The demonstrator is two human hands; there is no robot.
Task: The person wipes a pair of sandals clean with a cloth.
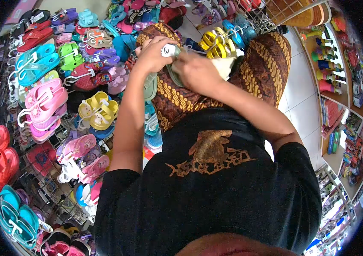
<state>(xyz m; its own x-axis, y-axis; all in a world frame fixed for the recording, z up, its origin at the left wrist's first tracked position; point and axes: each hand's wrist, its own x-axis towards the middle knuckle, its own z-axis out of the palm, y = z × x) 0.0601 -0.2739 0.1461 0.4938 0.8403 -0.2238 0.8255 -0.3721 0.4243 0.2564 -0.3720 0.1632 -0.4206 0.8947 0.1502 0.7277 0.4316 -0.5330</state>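
Above my lap, my left hand [153, 54] is closed around a grey-green sandal [150, 86] with a white round sticker [168, 50] near its strap. Close beside it, my right hand [196, 71] is smeared by motion at the sandal pair, its fingers bent toward the strap; what they hold cannot be made out. A second grey-green sole [173, 77] shows between my hands, resting near my patterned trouser leg. A pale cream item [223, 67] lies behind my right wrist, partly hidden.
Racks of colourful sandals [98, 110] fill the left side. Yellow sandals [216, 43] hang beyond my hands, beside a wire basket [292, 13]. White floor tiles [303, 85] and shelves with goods [328, 64] are at the right.
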